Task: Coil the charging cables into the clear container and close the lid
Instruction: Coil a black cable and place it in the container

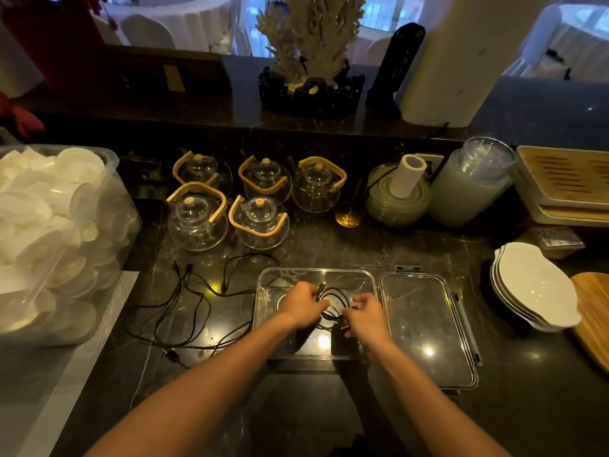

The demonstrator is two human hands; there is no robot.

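Observation:
A clear rectangular container [263, 285] stands open on the dark marble counter, its clear lid [425, 328] lying flat just to its right. Over the container, both hands hold a coiled black charging cable [337, 296]. My left hand [301, 303] grips the coil's left side and my right hand [365, 316] pinches its right side. More black cables [184, 298] lie loose and tangled on the counter left of the container, their plugs pointing toward the teapots.
Several glass teapots [197, 222] with wooden handles stand behind the cables. A large clear bin of white dishes [59, 239] fills the left. Stacked white plates [534, 288], a wooden board [593, 318] and trays [563, 179] sit at the right.

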